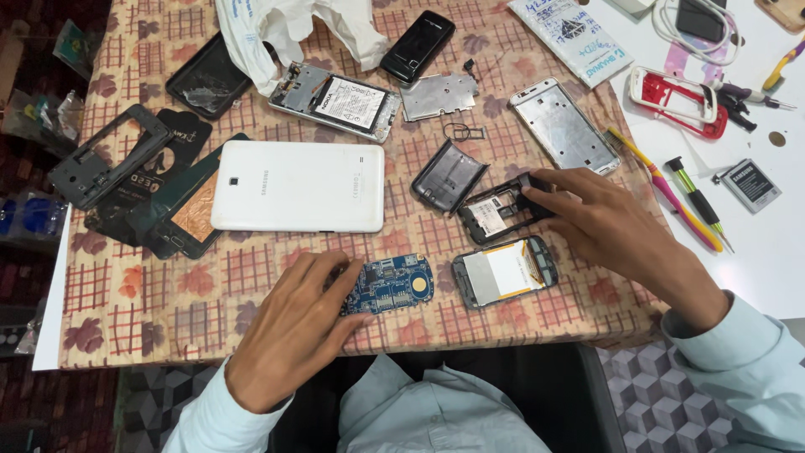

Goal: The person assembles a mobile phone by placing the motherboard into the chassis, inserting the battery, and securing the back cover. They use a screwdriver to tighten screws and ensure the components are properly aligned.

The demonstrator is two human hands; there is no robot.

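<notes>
My left hand (293,327) rests at the near table edge, its fingers pinching the left end of a blue circuit board (392,284). My right hand (604,222) reaches in from the right and grips the right end of a black inner phone frame (496,211). Just below that frame lies a small phone screen assembly (505,270), face up. A dark back cover (447,175) lies just left of the frame. A white tablet (298,186) lies face down above my left hand.
A patterned cloth (151,285) covers the table. On it lie an opened phone with battery (337,99), a black phone (418,47), a metal plate (438,94), a silver frame (563,126), black bezels (109,155), a toothbrush (662,189), a screwdriver (700,201), a red-white case (677,101), a loose battery (752,184).
</notes>
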